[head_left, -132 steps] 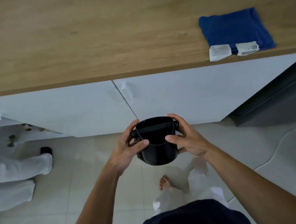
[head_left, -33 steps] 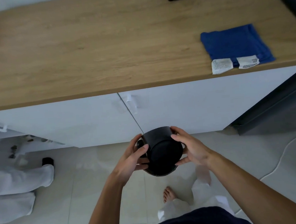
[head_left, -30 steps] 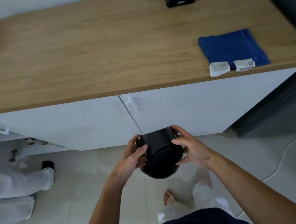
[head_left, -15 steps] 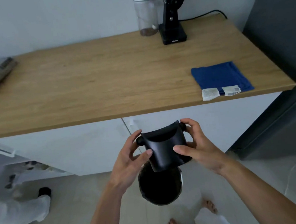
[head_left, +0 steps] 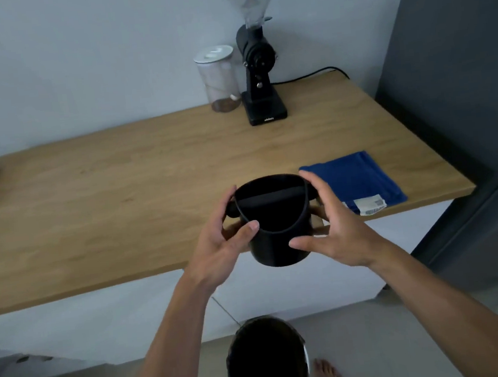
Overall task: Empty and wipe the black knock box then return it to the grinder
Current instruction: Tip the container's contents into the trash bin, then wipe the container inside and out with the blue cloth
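Note:
I hold the black knock box [head_left: 276, 234] upright in both hands at the front edge of the wooden counter [head_left: 121, 200]. Its mouth faces up and the knock bar crosses the top. My left hand [head_left: 219, 242] grips its left side, my right hand [head_left: 333, 228] its right side. The black grinder [head_left: 259, 74] stands at the back of the counter by the wall. A folded blue cloth [head_left: 359, 180] lies on the counter just right of the box.
A round black bin [head_left: 267, 362] stands on the floor below my hands. A clear jar [head_left: 220, 78] sits left of the grinder. A dark tall cabinet [head_left: 459, 77] bounds the counter's right end. White cabinet doors run under the counter.
The knock box has gone from upside down over the bin to upright, and I have raised it to counter height. My view has tilted up, so the grinder shows now.

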